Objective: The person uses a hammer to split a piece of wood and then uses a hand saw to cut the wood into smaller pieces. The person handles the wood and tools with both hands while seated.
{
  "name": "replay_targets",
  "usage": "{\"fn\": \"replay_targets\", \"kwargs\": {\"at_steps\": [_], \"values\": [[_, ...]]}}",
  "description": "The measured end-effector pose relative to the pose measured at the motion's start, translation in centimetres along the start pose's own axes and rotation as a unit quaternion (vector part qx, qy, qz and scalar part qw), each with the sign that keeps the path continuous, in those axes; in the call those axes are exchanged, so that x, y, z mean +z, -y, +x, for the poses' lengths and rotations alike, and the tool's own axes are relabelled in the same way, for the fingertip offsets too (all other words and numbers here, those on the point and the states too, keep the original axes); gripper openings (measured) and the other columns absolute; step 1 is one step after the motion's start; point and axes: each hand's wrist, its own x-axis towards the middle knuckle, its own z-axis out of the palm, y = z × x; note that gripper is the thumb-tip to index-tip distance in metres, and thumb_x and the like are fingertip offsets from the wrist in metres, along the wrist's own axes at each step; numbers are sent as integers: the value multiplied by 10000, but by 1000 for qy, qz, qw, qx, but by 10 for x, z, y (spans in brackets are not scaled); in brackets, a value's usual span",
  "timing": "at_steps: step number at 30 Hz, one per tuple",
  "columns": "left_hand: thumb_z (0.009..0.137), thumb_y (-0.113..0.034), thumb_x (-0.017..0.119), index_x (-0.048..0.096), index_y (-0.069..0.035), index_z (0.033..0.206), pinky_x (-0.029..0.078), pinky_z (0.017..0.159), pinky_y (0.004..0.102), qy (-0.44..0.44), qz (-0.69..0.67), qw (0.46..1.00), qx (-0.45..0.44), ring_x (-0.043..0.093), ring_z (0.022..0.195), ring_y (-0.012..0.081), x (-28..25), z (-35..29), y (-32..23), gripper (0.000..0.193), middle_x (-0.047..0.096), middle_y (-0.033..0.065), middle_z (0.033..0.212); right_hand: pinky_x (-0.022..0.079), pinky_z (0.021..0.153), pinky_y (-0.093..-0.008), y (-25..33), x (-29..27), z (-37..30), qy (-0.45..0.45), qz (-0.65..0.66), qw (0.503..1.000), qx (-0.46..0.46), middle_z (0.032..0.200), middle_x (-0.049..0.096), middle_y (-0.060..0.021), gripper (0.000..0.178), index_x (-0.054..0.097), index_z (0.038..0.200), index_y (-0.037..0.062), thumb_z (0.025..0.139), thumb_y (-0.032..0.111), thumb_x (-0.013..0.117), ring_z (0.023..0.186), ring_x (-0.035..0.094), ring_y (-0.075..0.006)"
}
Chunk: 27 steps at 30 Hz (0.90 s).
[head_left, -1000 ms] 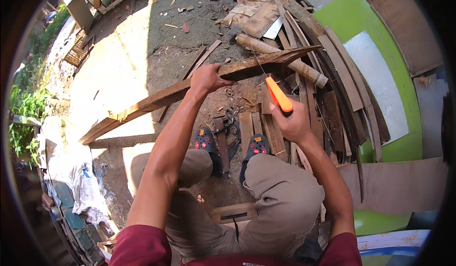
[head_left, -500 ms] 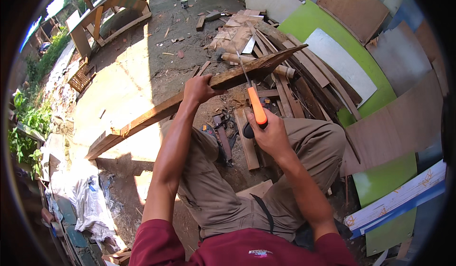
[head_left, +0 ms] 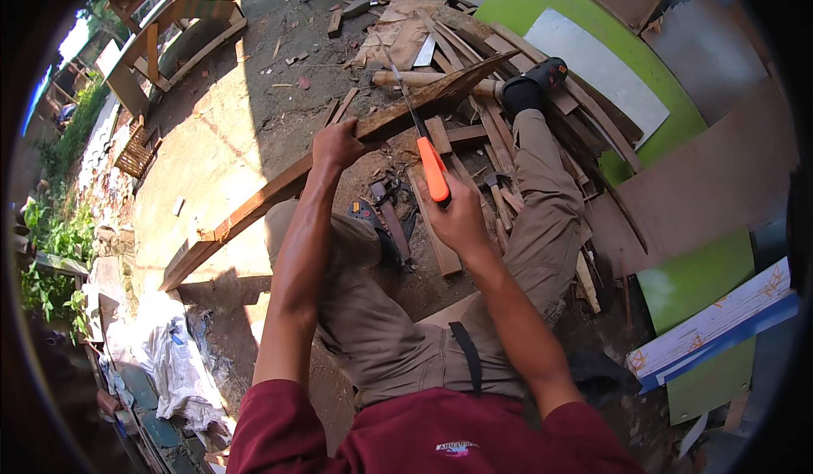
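A long wooden beam [head_left: 254, 207] runs slantwise across my front, its near end low at the left and its tapered far end at the right. My left hand [head_left: 340, 146] is closed round it near the middle. In my right hand [head_left: 460, 218] is the handle of a handsaw [head_left: 434, 170], orange with a dark part under my fingers. The saw's thin blade crosses the beam just right of my left hand, pointing away from me. Whether the teeth sit in a cut cannot be seen. My right shoe [head_left: 542, 80] rests on the wood pile by the beam's far end.
Scrap boards [head_left: 500, 135] lie heaped ahead and right. A hammer-like tool [head_left: 496, 193] and a dark, strap-like object [head_left: 392, 220] lie between my legs. Green sheets [head_left: 699, 275] and brown panels [head_left: 677, 212] line the right. A wooden frame [head_left: 182, 30] stands far left; a white sack [head_left: 174, 364] lies near left.
My right leg has stretched forward from its bent pose, and its shoe now shows on the wood pile. Both hands keep their grips; the whole view has shifted slightly.
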Motion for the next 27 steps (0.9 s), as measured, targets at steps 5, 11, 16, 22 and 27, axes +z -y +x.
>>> {"fn": "replay_targets", "kwargs": {"at_steps": [5, 11, 16, 22, 27], "values": [[647, -754, 792, 700, -93, 903, 536, 675, 459, 32, 22, 999, 25, 700, 733, 352, 54, -4, 4, 715, 700, 142, 757, 489, 665, -423, -51, 4, -23, -4, -4, 999, 39, 794, 628, -231, 248, 659, 968, -33, 971, 214, 676, 739, 605, -384], [708, -636, 801, 684, -99, 957, 563, 728, 497, 64, 24, 997, 26, 717, 822, 377, 121, -5, -4, 603, 726, 172, 843, 531, 791, -453, -136, 10, -40, -8, -1, 995, 103, 910, 691, -244, 274, 690, 1068, -34, 947, 211, 699, 906, 678, -433], [742, -524, 792, 697, -99, 981, 566, 738, 499, 128, 34, 991, 5, 718, 842, 382, 174, 13, 5, 497, 733, 176, 879, 504, 705, -431, -199, 28, -44, -17, -50, 991, 126, 772, 641, -214, 338, 678, 1032, -25, 988, 310, 675, 761, 661, -366], [753, -475, 809, 698, -106, 991, 568, 757, 493, 142, 26, 988, -46, 725, 886, 366, 207, 65, 23, 453, 742, 167, 910, 508, 759, -482, -245, 44, 10, 39, -82, 967, 237, 881, 669, -251, 321, 719, 1052, 20, 956, 326, 705, 889, 664, -442], [752, -465, 827, 691, -93, 987, 568, 793, 496, 166, 15, 983, -76, 718, 926, 379, 240, 94, 41, 460, 741, 173, 963, 507, 731, -440, -282, 60, 42, 45, -57, 974, 214, 843, 662, -224, 355, 692, 993, -14, 962, 340, 701, 826, 665, -400]]}}
